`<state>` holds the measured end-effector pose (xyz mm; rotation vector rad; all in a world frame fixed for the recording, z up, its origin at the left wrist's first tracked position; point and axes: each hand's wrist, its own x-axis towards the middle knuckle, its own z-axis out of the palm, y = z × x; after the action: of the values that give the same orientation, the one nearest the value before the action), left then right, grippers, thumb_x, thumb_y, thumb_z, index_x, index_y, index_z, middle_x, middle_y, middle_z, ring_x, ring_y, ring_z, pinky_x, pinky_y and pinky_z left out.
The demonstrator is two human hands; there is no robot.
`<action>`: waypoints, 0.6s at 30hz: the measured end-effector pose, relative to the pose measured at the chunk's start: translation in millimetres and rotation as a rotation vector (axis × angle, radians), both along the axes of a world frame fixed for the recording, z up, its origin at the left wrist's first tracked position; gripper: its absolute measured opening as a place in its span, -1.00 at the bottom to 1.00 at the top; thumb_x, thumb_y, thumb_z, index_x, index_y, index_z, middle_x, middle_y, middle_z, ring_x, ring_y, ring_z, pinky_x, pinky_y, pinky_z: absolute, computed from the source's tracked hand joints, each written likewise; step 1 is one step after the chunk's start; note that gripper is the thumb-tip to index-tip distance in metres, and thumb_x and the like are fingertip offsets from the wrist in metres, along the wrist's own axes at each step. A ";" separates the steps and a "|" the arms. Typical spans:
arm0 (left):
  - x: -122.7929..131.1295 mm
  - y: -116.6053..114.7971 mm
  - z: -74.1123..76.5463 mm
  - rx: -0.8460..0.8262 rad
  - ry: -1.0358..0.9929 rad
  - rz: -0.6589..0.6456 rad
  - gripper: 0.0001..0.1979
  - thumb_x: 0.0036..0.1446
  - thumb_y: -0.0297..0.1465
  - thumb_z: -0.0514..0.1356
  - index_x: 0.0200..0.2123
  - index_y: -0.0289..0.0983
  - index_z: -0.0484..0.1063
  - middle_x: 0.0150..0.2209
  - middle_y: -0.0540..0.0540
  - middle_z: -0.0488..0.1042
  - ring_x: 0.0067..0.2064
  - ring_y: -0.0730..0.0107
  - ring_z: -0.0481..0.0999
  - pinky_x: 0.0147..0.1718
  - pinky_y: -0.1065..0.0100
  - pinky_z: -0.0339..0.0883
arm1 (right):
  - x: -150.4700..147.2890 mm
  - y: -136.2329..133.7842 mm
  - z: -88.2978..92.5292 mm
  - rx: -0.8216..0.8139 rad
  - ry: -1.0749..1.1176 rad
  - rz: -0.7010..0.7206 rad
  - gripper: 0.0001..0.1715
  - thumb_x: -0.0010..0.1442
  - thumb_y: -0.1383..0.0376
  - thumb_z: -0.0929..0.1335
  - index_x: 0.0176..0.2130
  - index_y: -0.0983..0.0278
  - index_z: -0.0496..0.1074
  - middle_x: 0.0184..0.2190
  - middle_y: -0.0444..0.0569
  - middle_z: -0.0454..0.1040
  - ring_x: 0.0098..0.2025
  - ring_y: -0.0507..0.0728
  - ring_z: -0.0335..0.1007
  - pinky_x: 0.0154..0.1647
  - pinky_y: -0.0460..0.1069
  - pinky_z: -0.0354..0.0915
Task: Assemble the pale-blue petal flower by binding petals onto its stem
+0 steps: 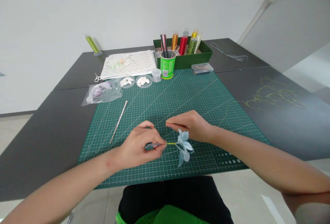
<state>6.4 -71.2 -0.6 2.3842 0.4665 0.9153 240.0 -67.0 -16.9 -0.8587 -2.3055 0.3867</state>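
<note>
My left hand [144,143] pinches the wire stem of a pale blue artificial flower [184,145] between thumb and fingers. The flower lies sideways, its petals pointing right, with yellow-green wrapping on the stem [171,143] just below them. Beyond the flower, my right hand [192,124] is closed in a pinch near the stem; whatever is between its fingertips is too fine to make out. Yellow-green thread [270,97] lies loosely tangled on the table at right, and a faint strand of it runs over the mat towards my right forearm. Both hands are above the green cutting mat [160,107].
Left of my hands lies a slim metal tool [119,121]. Farther back are dishes of white pieces [144,81], a plastic bag [103,91], small scissors [97,77], white sheets [129,64], a green can [167,67], a thread-spool box [185,60] and a clear case [202,68].
</note>
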 end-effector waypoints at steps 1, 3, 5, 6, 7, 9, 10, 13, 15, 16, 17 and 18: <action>0.1 0.2 1.1 0.006 -0.028 0.022 -0.88 0.17 -0.53 0.21 -0.38 -0.21 0.37 -0.53 0.15 0.49 -0.55 0.59 0.41 -0.19 0.31 0.34 | 0.0 -0.9 -0.9 -0.028 -0.025 -0.002 -0.74 0.36 0.33 0.27 -0.32 0.33 0.49 -0.54 -0.15 0.51 -0.56 -0.08 0.34 -0.52 -0.18 0.14; -0.1 1.1 2.8 0.009 -0.081 0.092 -0.87 0.17 -0.54 0.22 -0.37 -0.21 0.37 -0.55 0.15 0.48 -0.55 0.58 0.40 -0.22 0.30 0.34 | 0.0 -3.1 -3.4 -0.074 -0.113 0.003 -0.80 0.32 0.39 0.28 -0.32 0.34 0.46 -0.57 -0.17 0.46 -0.59 -0.08 0.26 -0.55 -0.16 0.06; -1.0 2.5 3.1 -0.003 -0.121 0.189 -0.87 0.17 -0.53 0.23 -0.37 -0.21 0.37 -0.60 0.15 0.46 -0.54 0.54 0.41 -0.24 0.30 0.33 | -0.8 -5.5 -6.3 -0.055 -0.213 0.017 -0.85 0.29 0.42 0.29 -0.29 0.34 0.45 -0.54 -0.15 0.47 -0.57 -0.06 0.26 -0.54 -0.15 0.03; -1.7 3.2 2.6 -0.017 -0.132 0.239 -0.88 0.17 -0.52 0.23 -0.36 -0.20 0.37 -0.62 0.15 0.45 -0.52 0.52 0.42 -0.26 0.30 0.33 | -1.5 -6.8 -7.6 -0.021 -0.254 0.028 -0.84 0.30 0.41 0.28 -0.28 0.35 0.45 -0.53 -0.13 0.48 -0.56 -0.06 0.26 -0.53 -0.14 0.02; -2.4 3.9 1.8 -0.038 -0.137 0.285 -0.88 0.18 -0.51 0.24 -0.36 -0.20 0.37 -0.63 0.14 0.45 -0.50 0.50 0.44 -0.27 0.31 0.33 | -2.6 -7.9 -8.6 0.019 -0.281 0.035 -0.82 0.33 0.39 0.26 -0.26 0.35 0.45 -0.53 -0.12 0.48 -0.55 -0.05 0.26 -0.53 -0.13 0.01; -3.6 5.2 -0.5 -0.091 -0.151 0.357 -0.90 0.20 -0.48 0.23 -0.34 -0.20 0.38 -0.63 0.15 0.45 -0.49 0.50 0.45 -0.33 0.35 0.33 | -5.3 -10.1 -9.2 0.093 -0.284 0.049 -0.73 0.40 0.35 0.20 -0.24 0.36 0.44 -0.55 -0.13 0.46 -0.57 -0.05 0.25 -0.54 -0.11 0.00; -3.9 5.8 -1.5 -0.119 -0.154 0.383 -0.91 0.21 -0.48 0.23 -0.33 -0.20 0.38 -0.63 0.15 0.45 -0.50 0.51 0.46 -0.36 0.37 0.32 | -6.6 -11.2 -8.8 0.124 -0.273 0.061 -0.70 0.43 0.33 0.18 -0.24 0.36 0.43 -0.57 -0.15 0.44 -0.58 -0.05 0.24 -0.54 -0.11 0.00; -3.8 7.0 -3.3 -0.146 -0.143 0.449 -0.92 0.22 -0.46 0.23 -0.33 -0.21 0.39 -0.63 0.17 0.45 -0.52 0.53 0.47 -0.39 0.40 0.32 | -9.3 -14.1 -6.0 0.237 -0.231 0.093 -0.69 0.43 0.35 0.18 -0.31 0.34 0.39 -0.61 -0.20 0.39 -0.60 -0.06 0.21 -0.56 -0.09 0.01; -3.0 7.9 -3.1 -0.111 -0.108 0.492 -0.92 0.21 -0.45 0.24 -0.34 -0.21 0.40 -0.62 0.17 0.46 -0.52 0.52 0.48 -0.36 0.39 0.32 | -9.4 -16.4 -3.9 0.329 -0.212 0.110 -0.76 0.40 0.40 0.20 -0.28 0.34 0.38 -0.60 -0.21 0.41 -0.60 -0.06 0.23 -0.56 -0.08 0.06; -2.5 8.5 -2.8 -0.087 -0.087 0.511 -0.92 0.21 -0.45 0.24 -0.35 -0.20 0.40 -0.62 0.16 0.46 -0.51 0.51 0.48 -0.35 0.38 0.32 | -9.0 -17.7 -2.8 0.372 -0.198 0.116 -0.81 0.39 0.41 0.21 -0.23 0.34 0.38 -0.58 -0.21 0.44 -0.59 -0.06 0.26 -0.56 -0.08 0.09; -2.1 9.2 -2.6 -0.062 -0.065 0.525 -0.92 0.21 -0.44 0.23 -0.35 -0.20 0.41 -0.62 0.16 0.46 -0.50 0.50 0.48 -0.35 0.38 0.32 | -8.4 -19.0 -1.7 0.409 -0.186 0.121 -0.84 0.39 0.42 0.21 -0.17 0.35 0.37 -0.55 -0.21 0.47 -0.58 -0.06 0.29 -0.55 -0.08 0.12; -1.8 10.0 -2.5 -0.033 -0.045 0.533 -0.93 0.21 -0.44 0.23 -0.35 -0.20 0.42 -0.60 0.15 0.46 -0.50 0.50 0.48 -0.34 0.38 0.32 | -7.8 -20.3 -0.5 0.444 -0.177 0.124 -0.86 0.38 0.42 0.22 -0.13 0.37 0.36 -0.53 -0.20 0.49 -0.56 -0.06 0.32 -0.55 -0.08 0.15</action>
<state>4.6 -61.2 -3.1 2.2371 1.1235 1.1672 232.3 -87.3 -17.3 -0.5471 -2.4754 -0.1573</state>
